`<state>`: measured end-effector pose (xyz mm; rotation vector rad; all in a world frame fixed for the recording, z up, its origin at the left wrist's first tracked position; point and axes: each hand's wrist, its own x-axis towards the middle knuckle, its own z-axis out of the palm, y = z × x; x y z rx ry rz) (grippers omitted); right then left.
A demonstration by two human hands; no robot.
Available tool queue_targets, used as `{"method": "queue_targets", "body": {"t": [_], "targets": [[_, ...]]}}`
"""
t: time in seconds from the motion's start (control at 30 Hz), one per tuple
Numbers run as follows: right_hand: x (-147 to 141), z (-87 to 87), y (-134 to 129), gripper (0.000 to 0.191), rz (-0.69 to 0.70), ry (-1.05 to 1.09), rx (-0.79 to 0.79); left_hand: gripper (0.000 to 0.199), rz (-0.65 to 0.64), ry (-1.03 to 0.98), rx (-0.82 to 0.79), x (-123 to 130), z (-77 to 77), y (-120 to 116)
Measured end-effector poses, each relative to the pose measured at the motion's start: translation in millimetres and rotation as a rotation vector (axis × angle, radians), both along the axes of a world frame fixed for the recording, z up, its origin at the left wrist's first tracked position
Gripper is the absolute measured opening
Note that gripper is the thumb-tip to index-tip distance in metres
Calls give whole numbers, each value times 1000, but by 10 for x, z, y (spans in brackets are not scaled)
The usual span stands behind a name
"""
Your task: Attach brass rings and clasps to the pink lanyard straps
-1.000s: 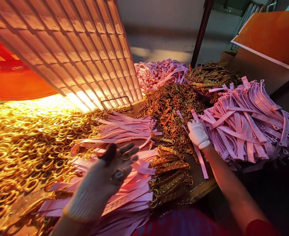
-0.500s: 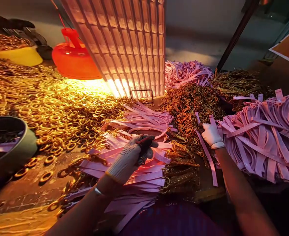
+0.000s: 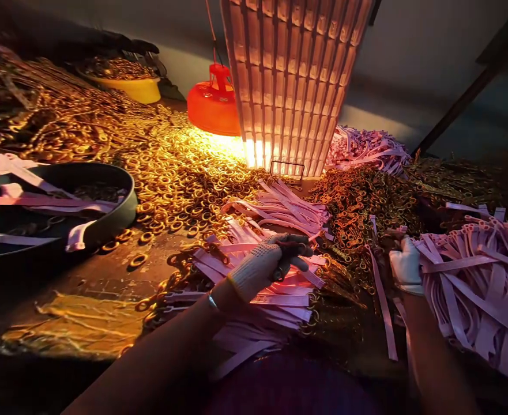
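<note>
My left hand (image 3: 264, 262), in a knitted glove with darkened fingers, is curled closed above a layer of pink straps (image 3: 275, 300). Something small and dark seems to lie in its fingers, too unclear to name. To the right, my right hand (image 3: 405, 265), in a white glove with darkened fingertips, is closed beside a big heap of pink straps (image 3: 465, 276). A pink strap (image 3: 401, 311) comes down from under it and runs behind the wrist. Just left of this hand, another loose strap (image 3: 383, 305) lies at the edge of the metal clasps (image 3: 357, 202).
An orange lamp (image 3: 214, 106) lights many gold rings (image 3: 171, 184). Beside it stands a ribbed panel (image 3: 292, 86). At left sit a green basin (image 3: 126, 199) holding straps and a yellow tub (image 3: 139, 90) of metal pieces. More pink straps (image 3: 370, 150) lie at the back.
The view has swung left, so more of the green basin shows. My right hand stays beside the strap heap, its thumb now pointing up. My left hand keeps its curled shape.
</note>
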<state>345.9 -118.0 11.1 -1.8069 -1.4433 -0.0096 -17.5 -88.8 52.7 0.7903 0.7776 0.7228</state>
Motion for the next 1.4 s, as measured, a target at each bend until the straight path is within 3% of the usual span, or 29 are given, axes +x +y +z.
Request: {"method": "queue_targets", "body": {"t": [0.07, 0.17, 0.23, 0.33, 0.4, 0.53, 0.6, 0.73, 0.9, 1.03, 1.17, 1.4], "targets": [[-213, 147, -49, 27, 90, 57, 85, 21, -3, 61, 65, 28, -25, -3], [-752, 326, -175, 31, 399, 44, 113, 23, 31, 148, 132, 97, -51, -27], [-1142, 365, -245, 32, 528, -203, 99, 29, 27, 177, 167, 146, -61, -51], [-1560, 314, -280, 24, 532, -577, 60, 29, -17, 178, 226, 183, -70, -82], [-1679, 266, -274, 21, 527, -719, 60, 24, -65, 155, 269, 176, -71, -98], [-1666, 265, -297, 24, 515, -743, 45, 28, -178, 77, 305, 142, -26, -161], [-1626, 301, -345, 17, 507, -656, 5, 31, -106, 163, 318, 147, 18, -217], [-1624, 337, -463, 11, 585, -211, -97, 33, 99, 267, 354, 183, 58, -332], [-1734, 284, -542, 24, 659, 281, -95, 35, 71, 235, 350, 191, -39, -415], [-1793, 257, -537, 16, 582, 180, -44, 35, 86, 226, 302, 176, -55, -438], [-1819, 268, -517, 10, 553, 80, -91, 43, 22, 150, 216, 158, 58, -373], [-1864, 277, -542, 12, 541, 144, -30, 40, -108, 374, 257, 127, 145, -283]]}}
